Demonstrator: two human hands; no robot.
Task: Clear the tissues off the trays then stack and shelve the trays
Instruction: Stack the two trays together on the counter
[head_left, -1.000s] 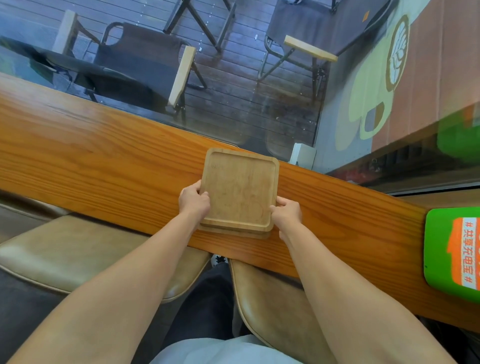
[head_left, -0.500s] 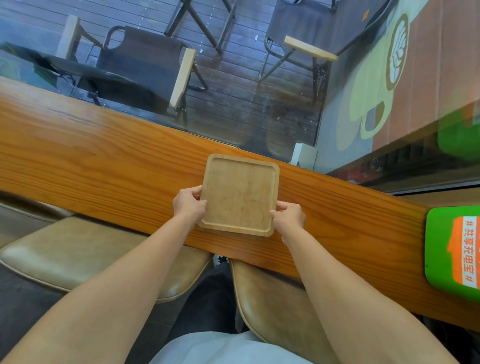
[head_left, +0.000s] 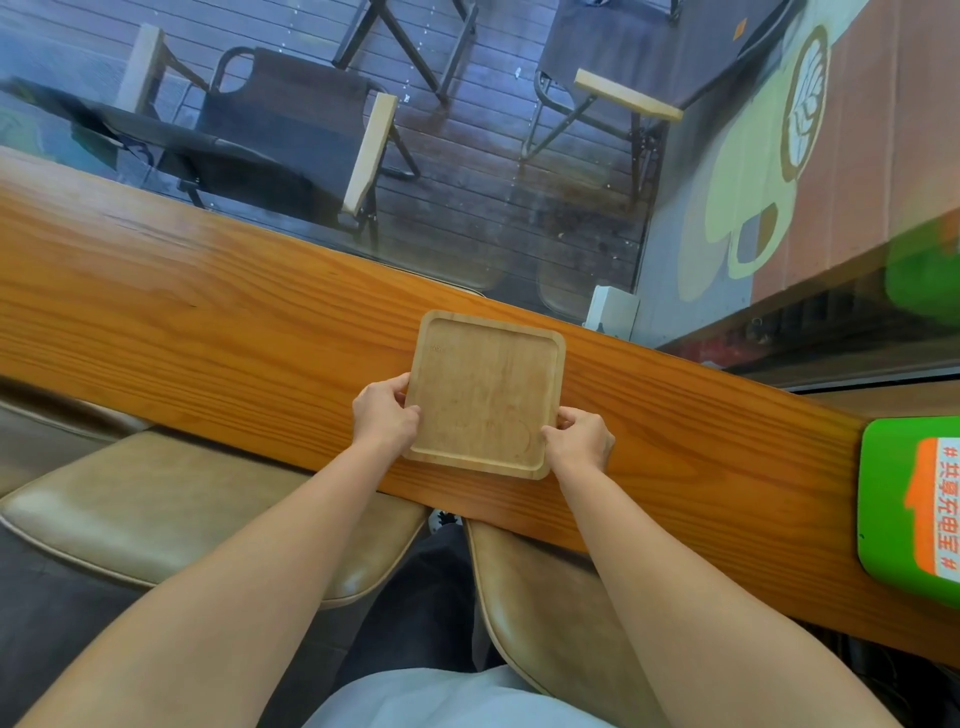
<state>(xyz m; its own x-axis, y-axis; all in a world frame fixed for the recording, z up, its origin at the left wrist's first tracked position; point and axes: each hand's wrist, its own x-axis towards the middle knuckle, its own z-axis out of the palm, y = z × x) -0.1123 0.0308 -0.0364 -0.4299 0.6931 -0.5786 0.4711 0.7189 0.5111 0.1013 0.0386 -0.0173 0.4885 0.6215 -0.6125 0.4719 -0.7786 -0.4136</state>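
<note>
A square light-wood tray (head_left: 485, 387) with a raised rim lies on the long orange wooden counter (head_left: 208, 332), its near edge close to the counter's front edge. Its surface is bare, no tissue on it. My left hand (head_left: 384, 413) grips the tray's left side near the front corner. My right hand (head_left: 579, 439) grips the front right corner. Whether a second tray sits beneath it is hidden from this angle.
Two tan padded stools (head_left: 156, 509) stand under the counter's front edge. A green and orange charging station (head_left: 909, 506) sits on the counter at far right. Beyond the counter is a window onto a deck with dark folding chairs (head_left: 291, 135). A small white box (head_left: 613, 312) stands behind the tray.
One second ago the top tray sat tilted with a lower tray's edge showing under it. It has since come down flat and square, and the lower edge is out of sight. Both hands kept their hold.
</note>
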